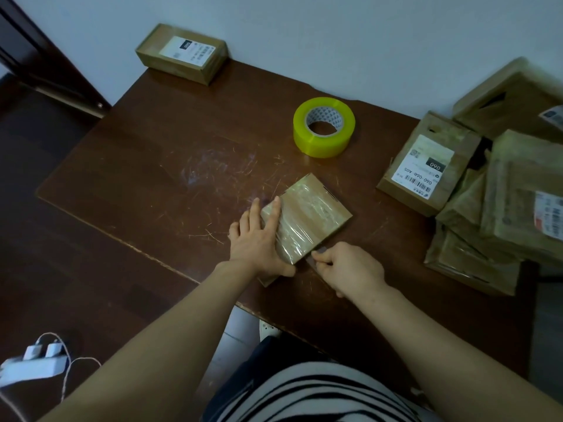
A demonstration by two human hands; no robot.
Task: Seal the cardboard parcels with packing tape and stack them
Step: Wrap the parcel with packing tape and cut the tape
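Observation:
A small flat cardboard parcel (307,216) lies on the dark wooden table (170,178), with a strip of clear tape shining across its top. My left hand (259,239) presses flat on the parcel's left side, fingers straight. My right hand (347,268) sits at the parcel's near corner with fingers curled, pinching the loose end of the clear tape (313,258). A yellow-green roll of packing tape (323,127) stands behind the parcel, apart from both hands.
One labelled parcel (182,53) rests at the table's far left corner against the wall. A heap of several cardboard parcels (493,190) fills the right side. A white power strip with chargers (36,360) lies on the floor at the lower left.

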